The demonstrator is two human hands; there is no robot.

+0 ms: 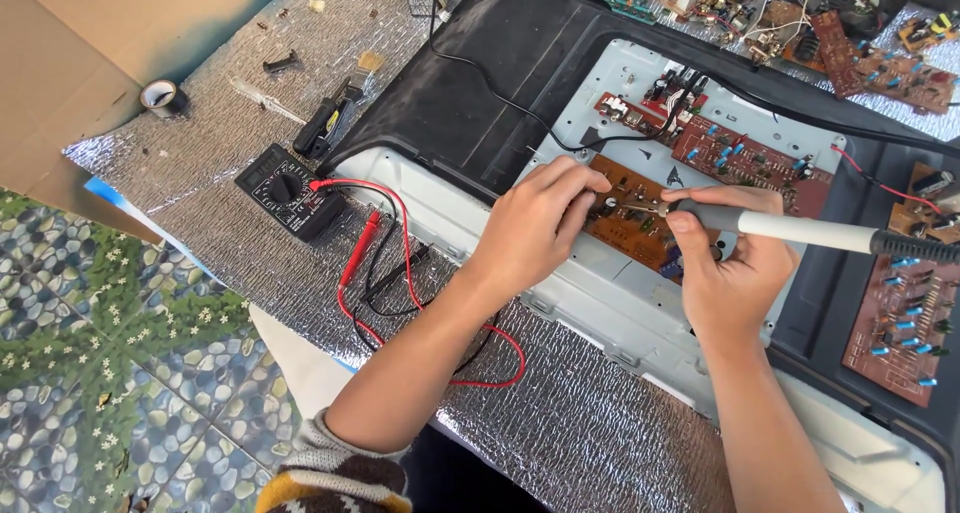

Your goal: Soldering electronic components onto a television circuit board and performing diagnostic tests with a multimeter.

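Both hands meet over the brown circuit board [625,213] inside the open grey casing [600,293]: the left hand [535,223] pinches something small on it, the right hand [725,273] grips a soldering iron [790,230]; left of the board lies a black multimeter [288,190]

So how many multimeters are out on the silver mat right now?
1. The black multimeter lies on the mat left of the open chassis, its red and black leads trailing toward the left hand. Others could be hidden off-frame.
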